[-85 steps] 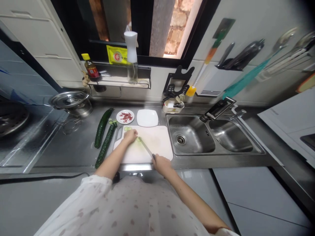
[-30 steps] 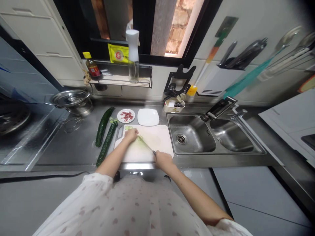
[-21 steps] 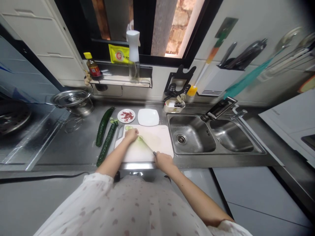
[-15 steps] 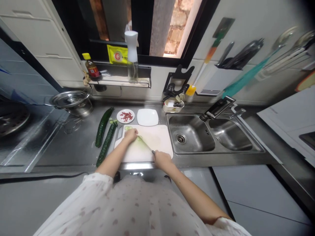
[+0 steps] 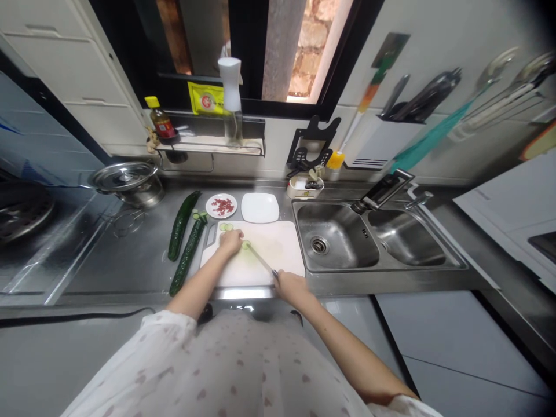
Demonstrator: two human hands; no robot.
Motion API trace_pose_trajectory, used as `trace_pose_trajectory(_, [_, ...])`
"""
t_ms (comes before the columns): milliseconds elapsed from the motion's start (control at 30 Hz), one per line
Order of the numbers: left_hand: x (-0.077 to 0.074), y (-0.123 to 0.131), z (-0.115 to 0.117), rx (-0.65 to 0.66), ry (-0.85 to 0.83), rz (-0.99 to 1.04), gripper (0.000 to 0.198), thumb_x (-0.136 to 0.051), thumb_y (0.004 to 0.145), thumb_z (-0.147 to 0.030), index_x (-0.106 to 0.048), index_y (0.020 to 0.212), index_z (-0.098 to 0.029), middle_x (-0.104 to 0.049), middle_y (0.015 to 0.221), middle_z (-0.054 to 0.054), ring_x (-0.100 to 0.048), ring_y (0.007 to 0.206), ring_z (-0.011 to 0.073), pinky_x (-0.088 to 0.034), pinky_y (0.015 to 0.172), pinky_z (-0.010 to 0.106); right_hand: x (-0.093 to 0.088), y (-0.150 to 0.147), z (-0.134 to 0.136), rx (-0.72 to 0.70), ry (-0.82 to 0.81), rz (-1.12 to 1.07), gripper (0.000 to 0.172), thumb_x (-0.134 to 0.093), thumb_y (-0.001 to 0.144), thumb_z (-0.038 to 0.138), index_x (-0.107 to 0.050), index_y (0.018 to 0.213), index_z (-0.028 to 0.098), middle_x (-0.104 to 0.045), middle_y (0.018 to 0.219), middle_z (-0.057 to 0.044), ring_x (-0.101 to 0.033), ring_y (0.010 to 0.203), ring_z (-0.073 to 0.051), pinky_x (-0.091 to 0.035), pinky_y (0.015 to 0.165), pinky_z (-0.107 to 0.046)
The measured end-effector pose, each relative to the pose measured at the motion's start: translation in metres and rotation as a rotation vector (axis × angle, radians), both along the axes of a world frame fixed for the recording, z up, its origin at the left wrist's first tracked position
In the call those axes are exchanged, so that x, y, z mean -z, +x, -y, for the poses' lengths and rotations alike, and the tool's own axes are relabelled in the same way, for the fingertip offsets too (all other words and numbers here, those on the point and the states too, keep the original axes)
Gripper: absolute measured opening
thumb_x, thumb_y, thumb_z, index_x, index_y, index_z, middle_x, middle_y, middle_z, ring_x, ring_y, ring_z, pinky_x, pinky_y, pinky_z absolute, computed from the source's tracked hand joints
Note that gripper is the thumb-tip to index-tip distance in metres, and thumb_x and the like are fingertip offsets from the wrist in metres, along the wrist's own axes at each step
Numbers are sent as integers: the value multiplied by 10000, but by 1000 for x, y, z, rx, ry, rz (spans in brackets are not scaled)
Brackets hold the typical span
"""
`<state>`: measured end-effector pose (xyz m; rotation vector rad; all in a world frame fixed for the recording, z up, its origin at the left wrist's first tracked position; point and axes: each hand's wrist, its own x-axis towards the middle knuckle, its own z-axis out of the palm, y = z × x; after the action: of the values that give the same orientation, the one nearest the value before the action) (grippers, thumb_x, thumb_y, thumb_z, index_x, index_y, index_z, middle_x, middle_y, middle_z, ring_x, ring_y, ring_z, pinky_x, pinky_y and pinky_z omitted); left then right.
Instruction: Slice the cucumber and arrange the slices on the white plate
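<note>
My right hand point(image 5: 292, 288) is wrapped round the handle of a knife point(image 5: 261, 258), whose blade slants across the white cutting board point(image 5: 278, 249) up to the left. By the blade's tip lies a thin, pale green cucumber slice point(image 5: 246, 245). My left hand point(image 5: 231, 241) rests low over the board just left of that slice, fingers curled together; what they hold, if anything, is hidden. Behind it, more cucumber slices point(image 5: 226, 226) lie at the board's upper left corner. Two dark green cucumbers point(image 5: 185, 223) lie left of the board, with small cut end pieces point(image 5: 196, 215) near their tops.
Beyond the board stand a small plate point(image 5: 211, 212) of chopped red bits and a white square plate point(image 5: 259, 207). A double sink point(image 5: 339, 234) with a faucet point(image 5: 386, 191) is on the right. A lidded steel pot point(image 5: 134, 185) stands at the left, below a bottle shelf point(image 5: 212, 145).
My right hand and the knife have shifted slightly right and down, away from the left hand. The left hand has barely moved.
</note>
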<state>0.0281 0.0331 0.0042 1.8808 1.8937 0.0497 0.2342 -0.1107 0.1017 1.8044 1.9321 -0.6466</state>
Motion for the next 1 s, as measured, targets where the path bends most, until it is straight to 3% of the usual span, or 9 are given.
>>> trace_pose_trajectory(300, [-5, 4, 26, 169, 154, -98, 242, -469, 885, -231, -684, 991, -197, -645, 1056, 115, -573, 1059, 261, -389, 897, 368, 7, 10, 11, 28, -4, -38, 355, -378, 976, 355, -595, 1167, 148, -699, 1062, -159, -657, 1033, -259, -461, 785, -322])
trace_pose_trajectory(500, [-7, 7, 28, 152, 145, -89, 248, -483, 885, -245, -681, 1026, -198, -637, 1063, 112, -559, 1072, 267, -372, 907, 379, 8, 16, 17, 64, 40, -69, 369, -387, 971, 415, -590, 1168, 177, -696, 1076, -134, -647, 1033, -252, -435, 771, -300])
trace_pose_trajectory(733, [-7, 8, 24, 104, 134, -46, 205, -512, 860, -216, -673, 984, -192, -653, 1063, 104, -571, 1066, 251, -384, 888, 345, 12, 21, 10, 222, 109, -106, 371, -380, 982, 442, -586, 1163, 191, -707, 1054, -113, -644, 1031, -226, -397, 758, -261])
trace_pose_trajectory(1000, [-11, 11, 22, -13, 124, 58, 133, -543, 817, -202, -666, 869, -200, -708, 921, 59, -627, 918, 210, -406, 781, 284, 19, 27, -1, 290, 120, -122, 413, -373, 980, 458, -586, 1181, 166, -698, 1082, -139, -634, 1056, -235, -403, 778, -266])
